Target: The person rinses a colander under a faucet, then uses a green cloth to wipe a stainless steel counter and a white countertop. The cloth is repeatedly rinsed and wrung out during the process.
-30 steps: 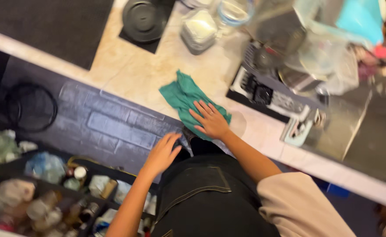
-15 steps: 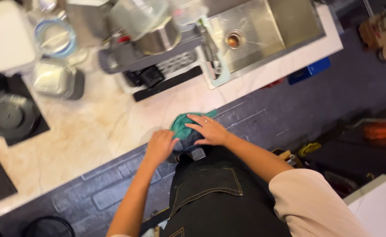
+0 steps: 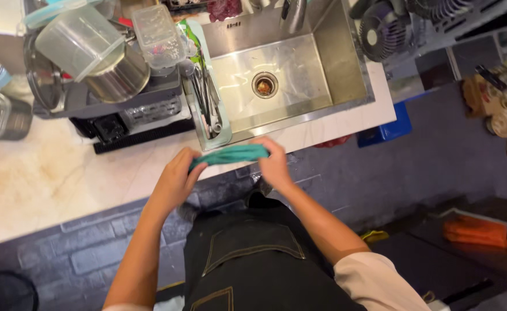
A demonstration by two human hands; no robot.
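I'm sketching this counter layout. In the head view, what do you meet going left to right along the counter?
Clear jar → steel pot under an upturned plastic tub → pale green utensil tray → steel sink → small fan. In front, left hand, green cloth, right hand.

**Few Packages, One Small Mark**

A small dark maker's mark (image 3: 234, 24) sat on the back wall of the steel sink (image 3: 345, 63). Left of the sink, a clear lidded plastic tub (image 3: 158, 34) lay tilted on the dish rack (image 3: 149, 109). A blue box (image 3: 389, 129) showed below the counter edge. At the far right were blurred round-lidded jars (image 3: 501, 121), and lower down a flat orange packet (image 3: 475, 230).
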